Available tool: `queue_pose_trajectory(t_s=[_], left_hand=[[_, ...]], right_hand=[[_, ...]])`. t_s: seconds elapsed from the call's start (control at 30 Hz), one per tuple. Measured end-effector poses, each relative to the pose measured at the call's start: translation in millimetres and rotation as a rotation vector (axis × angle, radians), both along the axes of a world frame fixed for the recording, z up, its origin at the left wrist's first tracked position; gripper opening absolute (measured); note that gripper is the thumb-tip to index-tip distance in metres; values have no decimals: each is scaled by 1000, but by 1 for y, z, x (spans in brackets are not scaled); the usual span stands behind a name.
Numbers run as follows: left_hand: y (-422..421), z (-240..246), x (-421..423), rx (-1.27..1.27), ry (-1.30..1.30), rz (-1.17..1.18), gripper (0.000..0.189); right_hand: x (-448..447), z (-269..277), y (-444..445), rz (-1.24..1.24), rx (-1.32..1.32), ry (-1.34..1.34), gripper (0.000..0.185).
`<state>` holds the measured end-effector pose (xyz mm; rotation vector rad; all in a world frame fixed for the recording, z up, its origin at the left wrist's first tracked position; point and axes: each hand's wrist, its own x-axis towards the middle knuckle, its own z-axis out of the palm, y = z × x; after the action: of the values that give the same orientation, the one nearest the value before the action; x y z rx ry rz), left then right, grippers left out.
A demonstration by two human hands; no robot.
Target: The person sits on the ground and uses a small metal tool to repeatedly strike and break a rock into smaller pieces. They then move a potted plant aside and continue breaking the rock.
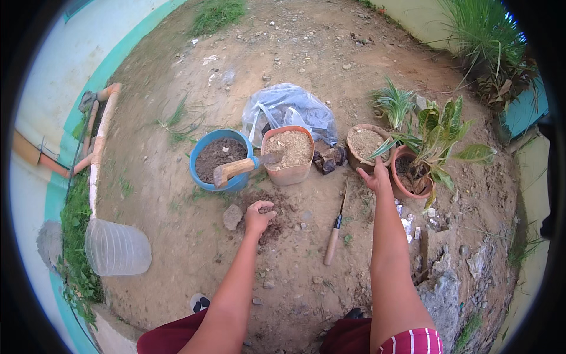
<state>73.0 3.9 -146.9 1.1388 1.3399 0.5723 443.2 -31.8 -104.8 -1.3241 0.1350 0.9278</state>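
My left hand (261,217) is low over a patch of dark loose soil (278,203), fingers curled; whether it pinches any soil cannot be told. My right hand (376,177) touches the near side of a round pot of light soil (367,142), thumb spread, its fingertips partly hidden. Left of centre is a blue bucket of dark soil (219,157). Beside it, a square tub of pale sandy soil (289,152) holds a wooden-handled trowel (236,170), its blade in the soil. A knife with a wooden handle (332,243) lies on the ground between my arms.
A clear plastic bag (287,108) lies behind the tub. A leafy plant in a terracotta-coloured pot (411,177) stands at right, near a spider plant (393,101). A stone (232,217) is beside my left hand. A translucent container (118,248) and pipes (101,146) are at left.
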Motion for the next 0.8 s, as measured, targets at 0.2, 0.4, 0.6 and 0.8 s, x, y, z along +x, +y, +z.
queue_pose_trajectory(t_s=[0.2, 0.4, 0.6, 0.8], left_hand=[[9, 9, -16, 311, 322, -272, 29], [-3, 0, -24, 429, 507, -340, 33], [-2, 6, -26, 404, 483, -373, 41], [-14, 19, -30, 315, 562, -440, 71]], right_hand=[[17, -24, 4, -143, 51, 99, 30], [-13, 7, 5, -181, -1, 101, 29], [-45, 46, -14, -32, 107, 232, 23], [-82, 51, -50, 63, 102, 344, 24]])
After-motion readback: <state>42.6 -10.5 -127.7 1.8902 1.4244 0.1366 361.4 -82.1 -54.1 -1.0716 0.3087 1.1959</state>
